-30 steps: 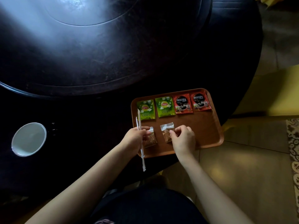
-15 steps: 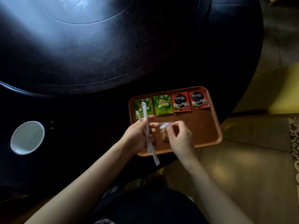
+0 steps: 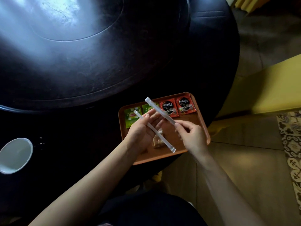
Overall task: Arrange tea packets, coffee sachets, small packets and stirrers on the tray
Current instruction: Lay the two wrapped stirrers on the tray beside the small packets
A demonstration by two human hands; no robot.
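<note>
An orange-brown tray (image 3: 202, 126) lies at the near edge of the dark round table. Along its far side sit two green tea packets (image 3: 130, 115) and two red coffee sachets (image 3: 185, 106). Small brown packets (image 3: 157, 141) lie near the tray's middle, partly hidden by my hands. My left hand (image 3: 143, 129) holds one white wrapped stirrer (image 3: 161, 139) above the tray, the stick slanting from upper left to lower right. My right hand (image 3: 192, 136) pinches the lower end of a second wrapped stirrer (image 3: 158, 110), which slants up-left over the tea packets.
A white cup (image 3: 15, 154) stands on the table at the left. The table's raised round centre (image 3: 65, 22) fills the far side. Beyond the tray's right edge the table ends above tiled floor (image 3: 244, 144), with a patterned rug (image 3: 291, 144) further right.
Both hands rose off the small packets. The two stirrers, first together in my left hand, are separated: my right hand has taken one and drawn it to the right.
</note>
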